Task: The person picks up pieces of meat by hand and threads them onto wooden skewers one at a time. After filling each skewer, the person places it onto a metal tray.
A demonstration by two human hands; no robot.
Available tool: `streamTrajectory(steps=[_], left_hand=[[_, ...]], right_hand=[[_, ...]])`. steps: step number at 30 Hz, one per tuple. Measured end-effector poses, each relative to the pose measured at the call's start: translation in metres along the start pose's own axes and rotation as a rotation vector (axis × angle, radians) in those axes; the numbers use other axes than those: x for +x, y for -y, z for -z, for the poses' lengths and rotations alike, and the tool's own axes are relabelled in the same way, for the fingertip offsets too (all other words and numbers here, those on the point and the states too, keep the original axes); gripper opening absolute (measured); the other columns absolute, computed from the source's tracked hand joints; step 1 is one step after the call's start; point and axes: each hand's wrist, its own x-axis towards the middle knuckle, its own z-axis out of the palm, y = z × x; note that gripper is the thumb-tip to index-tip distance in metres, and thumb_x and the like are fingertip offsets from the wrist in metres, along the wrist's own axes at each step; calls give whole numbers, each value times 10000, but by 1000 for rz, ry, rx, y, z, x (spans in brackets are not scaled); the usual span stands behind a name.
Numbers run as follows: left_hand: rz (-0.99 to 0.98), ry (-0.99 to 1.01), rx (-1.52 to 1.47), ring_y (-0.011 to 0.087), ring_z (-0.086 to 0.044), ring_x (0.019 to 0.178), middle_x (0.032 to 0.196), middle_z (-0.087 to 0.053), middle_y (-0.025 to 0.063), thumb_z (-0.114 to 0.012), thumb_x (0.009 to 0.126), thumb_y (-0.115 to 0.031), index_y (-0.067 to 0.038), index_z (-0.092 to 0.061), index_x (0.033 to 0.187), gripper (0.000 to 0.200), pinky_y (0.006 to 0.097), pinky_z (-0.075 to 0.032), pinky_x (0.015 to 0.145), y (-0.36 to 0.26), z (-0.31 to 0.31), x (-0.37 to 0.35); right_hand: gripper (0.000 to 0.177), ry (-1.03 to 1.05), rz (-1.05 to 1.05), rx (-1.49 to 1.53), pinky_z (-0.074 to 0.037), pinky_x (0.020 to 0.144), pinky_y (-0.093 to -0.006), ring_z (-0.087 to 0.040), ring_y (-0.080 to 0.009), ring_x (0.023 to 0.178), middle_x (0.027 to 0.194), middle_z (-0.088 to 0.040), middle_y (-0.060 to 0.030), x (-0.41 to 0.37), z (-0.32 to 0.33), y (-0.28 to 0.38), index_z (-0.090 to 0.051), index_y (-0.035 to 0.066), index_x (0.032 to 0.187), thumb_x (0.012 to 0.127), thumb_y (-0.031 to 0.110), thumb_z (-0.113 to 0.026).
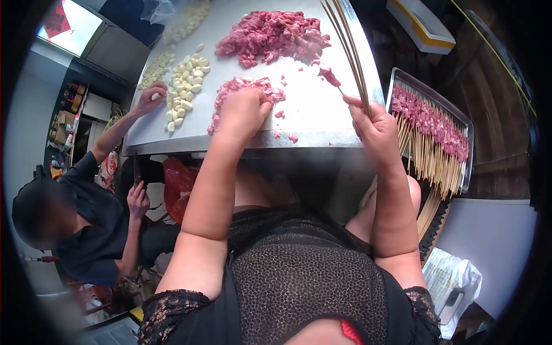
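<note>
My left hand [245, 112] is at the near pile of cut pink meat [230, 89], its fingers pressed together at the pile's right side; what they hold, if anything, is hidden. Near the right edge of the white table [322, 115], my right hand [374, 123] is closed round a bundle of thin skewers [352, 52]. One skewer in it points up and left, with pieces of meat [329, 75] threaded near its tip. A larger heap of meat [270, 37] lies farther back. Small scraps of meat [293, 138] are scattered between my hands.
Peeled garlic cloves [187, 86] lie left of the meat. A co-worker [86, 218] sits at the left, one hand at the garlic, the other holding a knife [137, 169]. At the right, a metal tray [468, 155] holds many meat skewers. Behind it stands a white-and-yellow box [422, 29].
</note>
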Motion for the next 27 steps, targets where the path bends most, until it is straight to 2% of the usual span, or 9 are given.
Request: streamTrajectory(steps=[4,7,10,13,15,16,18,23,27], left_hand=[[232,-86,-537,75,-582,588,741,-662,34,-628,813,-88,-3,-655,832,91,259,-507,536,10,2,-3],[238,-170,-596,111,-600,608,744,-671,71,-650,816,-148,-16,-671,857,140,279,-514,598,4,9,-1],[172,51,-148,330,-636,760,806,-658,181,-652,798,-205,-48,-696,828,166,390,-501,740,-11,6,5],[82,-27,-85,328,-639,766,811,-658,184,-632,811,-194,-37,-692,834,170,394,-502,742,-8,-7,-1],[171,-25,-369,251,-657,712,777,-669,157,-615,816,-143,-27,-683,847,138,352,-513,678,-4,1,-7],[306,45,-734,161,-647,670,762,-672,113,-598,822,-74,-5,-669,889,120,285,-512,614,2,6,-9],[253,-49,-1192,114,-630,672,774,-661,82,-587,841,-33,14,-648,952,134,233,-496,572,10,12,-8],[255,-119,-1617,230,-663,899,1086,-606,209,-483,914,0,63,-476,1220,312,335,-584,776,9,20,-5],[256,-76,-1765,234,-661,903,1069,-612,208,-487,916,-12,73,-485,1205,301,330,-579,785,8,15,-3]], right_hand=[[228,1,8,-14,-278,489,-178,-351,2,550,635,-426,96,-2,-2,-2,-651,19,1104,925,135,-570],[224,7,2,-55,-278,485,-180,-349,4,549,632,-423,98,-1,-4,-3,-653,22,1102,922,128,-571],[221,25,-20,-44,-283,484,-181,-352,6,549,625,-419,98,-1,-6,-4,-654,23,1099,921,123,-569],[216,32,-29,-53,-288,485,-182,-355,5,552,622,-421,95,-2,-9,-1,-657,25,1093,922,118,-563],[214,29,-28,-72,-293,487,-184,-356,2,554,621,-424,91,-4,-8,2,-657,25,1090,921,117,-563],[212,31,-29,-90,-297,489,-186,-357,-1,555,621,-427,88,-5,-8,3,-657,26,1087,920,116,-563],[214,36,-25,-113,-312,494,-194,-367,-11,558,621,-438,77,-6,-6,3,-656,24,1086,916,119,-566],[213,95,-56,-210,-346,509,-212,-400,-31,564,620,-462,47,-8,-11,8,-663,41,1080,911,124,-564],[212,103,-52,-230,-361,517,-218,-413,-39,568,624,-479,31,-10,-11,6,-665,47,1080,908,122,-565]])
